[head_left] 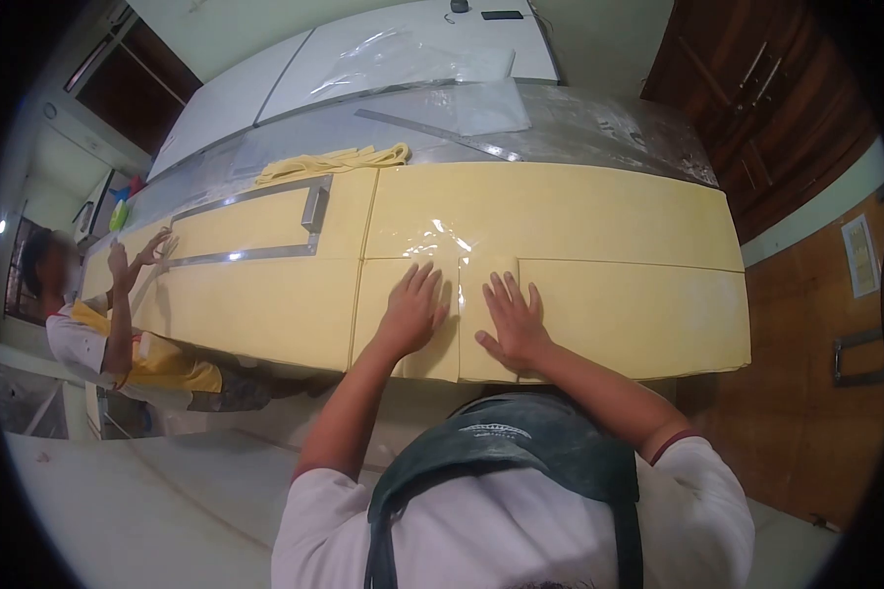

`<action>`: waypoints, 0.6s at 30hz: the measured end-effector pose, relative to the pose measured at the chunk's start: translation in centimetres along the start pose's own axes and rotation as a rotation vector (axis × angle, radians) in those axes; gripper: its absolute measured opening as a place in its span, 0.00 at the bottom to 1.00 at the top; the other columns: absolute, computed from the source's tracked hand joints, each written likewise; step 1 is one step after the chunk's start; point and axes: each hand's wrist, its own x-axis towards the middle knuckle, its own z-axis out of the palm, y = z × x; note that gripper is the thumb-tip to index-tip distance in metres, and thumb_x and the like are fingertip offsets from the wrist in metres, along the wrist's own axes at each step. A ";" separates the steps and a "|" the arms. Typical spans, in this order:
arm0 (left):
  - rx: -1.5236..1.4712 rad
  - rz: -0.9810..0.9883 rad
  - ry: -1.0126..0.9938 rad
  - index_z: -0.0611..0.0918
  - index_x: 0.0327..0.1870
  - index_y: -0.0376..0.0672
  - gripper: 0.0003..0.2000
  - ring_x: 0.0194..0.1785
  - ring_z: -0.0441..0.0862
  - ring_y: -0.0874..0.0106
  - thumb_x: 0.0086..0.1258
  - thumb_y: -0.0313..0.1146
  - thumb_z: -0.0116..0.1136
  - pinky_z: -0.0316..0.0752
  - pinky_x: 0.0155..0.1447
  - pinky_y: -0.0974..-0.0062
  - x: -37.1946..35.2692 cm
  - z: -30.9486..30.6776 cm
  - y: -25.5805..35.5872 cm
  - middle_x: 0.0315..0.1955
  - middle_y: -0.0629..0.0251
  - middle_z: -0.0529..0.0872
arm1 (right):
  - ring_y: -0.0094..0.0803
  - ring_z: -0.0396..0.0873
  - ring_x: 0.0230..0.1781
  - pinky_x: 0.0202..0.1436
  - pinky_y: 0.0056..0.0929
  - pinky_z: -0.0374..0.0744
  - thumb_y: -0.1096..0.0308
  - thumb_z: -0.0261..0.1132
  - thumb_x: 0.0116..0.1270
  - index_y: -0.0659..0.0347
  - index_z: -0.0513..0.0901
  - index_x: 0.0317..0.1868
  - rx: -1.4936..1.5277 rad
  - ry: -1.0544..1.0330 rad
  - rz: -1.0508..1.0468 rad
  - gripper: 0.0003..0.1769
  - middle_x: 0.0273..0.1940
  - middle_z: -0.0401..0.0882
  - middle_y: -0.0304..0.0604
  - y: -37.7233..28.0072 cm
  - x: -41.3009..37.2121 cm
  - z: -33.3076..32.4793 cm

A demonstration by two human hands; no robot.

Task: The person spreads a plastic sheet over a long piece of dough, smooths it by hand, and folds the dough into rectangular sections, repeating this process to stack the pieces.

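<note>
My left hand (414, 306) lies flat with fingers stretched out on a narrow piece of the pale yellow, dough-like sheet (638, 221). To its right, my right hand (513, 319) rests palm down, fingers spread, across another narrow piece near the front edge. Straight cut lines divide the sheet into several rectangles. A shiny, clear patch that looks like plastic film (440, 239) glints just beyond my fingertips. Neither hand grips anything.
On the left, a co-worker (93, 339) reaches over a metal frame (314, 211) lying on the sheet. Behind are yellow strips (339, 160), a metal ruler (437, 134) and clear plastic (491, 106). A wooden cabinet (756, 93) stands at the back right.
</note>
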 end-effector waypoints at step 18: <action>0.203 -0.049 0.098 0.46 0.79 0.26 0.45 0.84 0.38 0.44 0.75 0.53 0.50 0.32 0.80 0.38 -1.9 4.7 -5.5 0.80 0.37 0.44 | 0.60 0.38 0.83 0.81 0.64 0.37 0.36 0.57 0.69 0.69 0.46 0.80 -0.019 0.007 0.203 0.56 0.80 0.44 0.66 0.7 -0.6 0.0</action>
